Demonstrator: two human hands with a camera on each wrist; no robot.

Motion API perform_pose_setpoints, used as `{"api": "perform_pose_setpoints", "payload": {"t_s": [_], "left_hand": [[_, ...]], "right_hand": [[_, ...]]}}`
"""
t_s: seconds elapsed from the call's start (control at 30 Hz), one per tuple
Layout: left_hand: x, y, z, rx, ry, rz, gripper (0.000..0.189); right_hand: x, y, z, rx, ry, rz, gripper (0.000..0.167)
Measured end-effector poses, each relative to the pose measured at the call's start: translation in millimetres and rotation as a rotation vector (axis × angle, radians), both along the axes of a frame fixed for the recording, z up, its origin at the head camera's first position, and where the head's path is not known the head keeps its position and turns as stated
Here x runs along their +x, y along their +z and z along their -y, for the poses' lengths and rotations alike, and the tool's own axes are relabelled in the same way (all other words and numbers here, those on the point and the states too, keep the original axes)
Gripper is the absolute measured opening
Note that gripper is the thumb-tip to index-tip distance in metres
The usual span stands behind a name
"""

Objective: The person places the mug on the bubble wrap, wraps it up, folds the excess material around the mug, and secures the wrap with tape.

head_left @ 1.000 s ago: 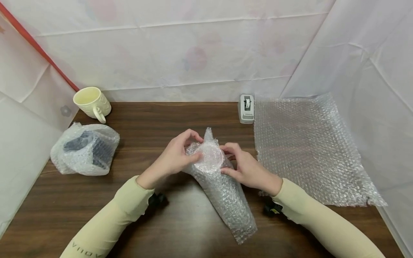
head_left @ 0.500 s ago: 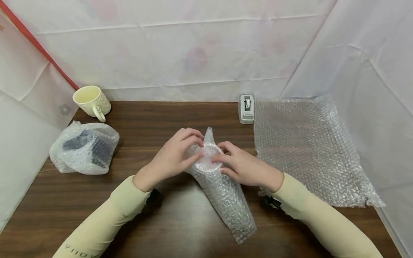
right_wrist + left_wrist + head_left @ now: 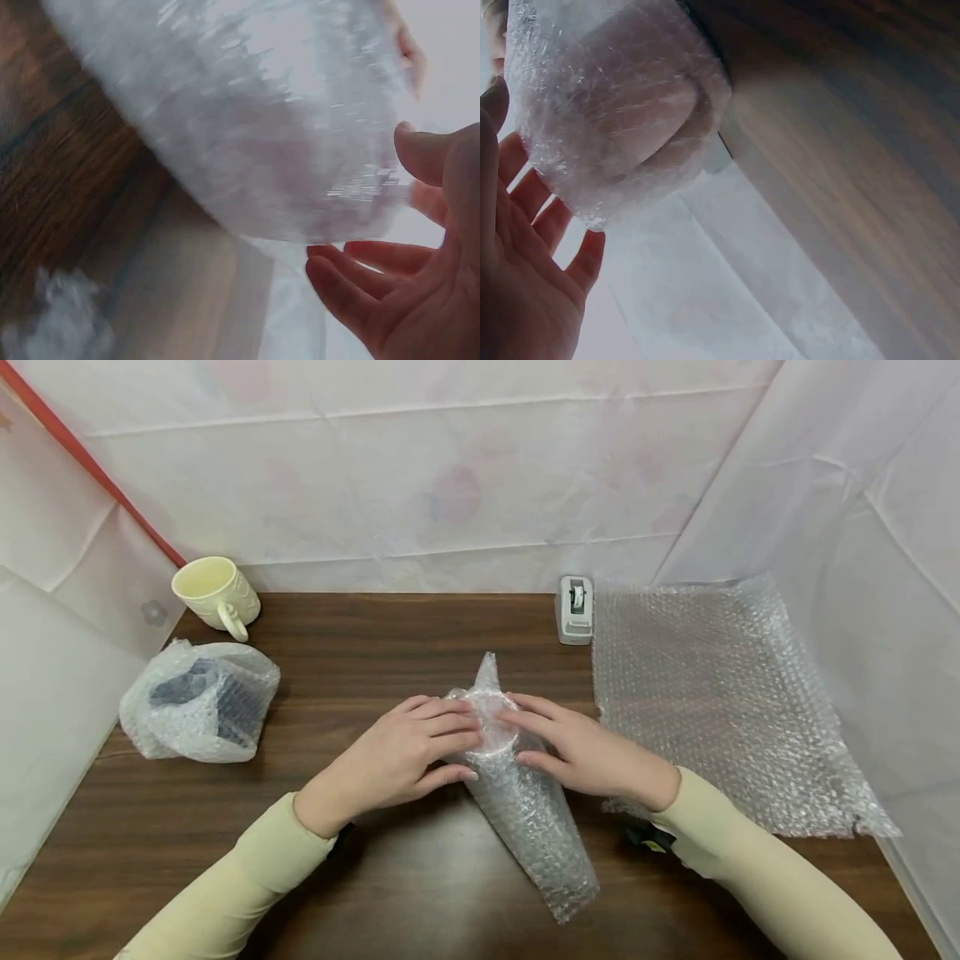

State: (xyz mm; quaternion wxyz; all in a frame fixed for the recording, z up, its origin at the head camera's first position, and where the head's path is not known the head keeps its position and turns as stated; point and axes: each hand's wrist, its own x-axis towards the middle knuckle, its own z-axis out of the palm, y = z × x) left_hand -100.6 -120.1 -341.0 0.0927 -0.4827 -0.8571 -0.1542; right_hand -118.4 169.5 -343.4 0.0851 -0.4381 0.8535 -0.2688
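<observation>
At the middle of the table, a pinkish mug (image 3: pixel 630 112) shows through layers of bubble wrap (image 3: pixel 525 810). A pale round end of it faces up, a pointed corner of wrap sticks up behind, and a long flap trails toward the front right. My left hand (image 3: pixel 408 752) lays nearly straight fingers on the left of this round end. From the other side my right hand (image 3: pixel 577 743) touches the top and right edge with lightly bent, spread fingers. In the right wrist view the wrapped mug is blurred, with fingertips right at its rim.
A flat sheet of bubble wrap (image 3: pixel 712 702) covers the right side of the table, beside a tape dispenser (image 3: pixel 575 610) at the back. On the left are a cream mug (image 3: pixel 216 597) and a dark item in bubble wrap (image 3: pixel 198 702). Pale curtains (image 3: pixel 390 477) surround the table.
My left hand has flattened, its fingers going from pinching at the wrap's edge to lying across the round top. My right fingers have spread onto the top. The wrapped mug has stayed in place.
</observation>
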Motion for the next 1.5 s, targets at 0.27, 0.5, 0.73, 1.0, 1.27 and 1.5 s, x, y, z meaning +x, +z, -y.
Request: {"api": "perform_pose_setpoints", "payload": {"t_s": [0.27, 0.5, 0.73, 1.0, 1.27, 1.5], "left_hand": [[-1.2, -0.3, -0.8, 0.017, -0.007, -0.008, 0.041], [-1.6, -0.3, -0.9, 0.021, -0.007, 0.004, 0.041], [-2.5, 0.1, -0.4, 0.02, -0.005, 0.012, 0.038], [-3.0, -0.7, -2.8, 0.044, -0.012, -0.002, 0.035], [-0.7, 0.5, -11.3, 0.056, 0.019, -0.047, 0.03], [2.9, 1.6, -18.5, 0.038, 0.068, -0.08, 0.024]], "right_hand": [[42.4, 21.2, -27.0, -0.087, 0.179, -0.343, 0.06], [95.1, 2.1, -31.5, 0.079, 0.239, -0.596, 0.042], [104.8, -17.1, -33.5, 0.191, 0.27, -0.727, 0.048], [93.6, -15.5, -30.3, 0.064, 0.363, -0.688, 0.005], [68.9, 18.2, -15.7, -0.423, 0.221, -0.699, 0.026], [50.0, 25.4, 4.3, -0.617, 0.075, -0.68, 0.027]]}}
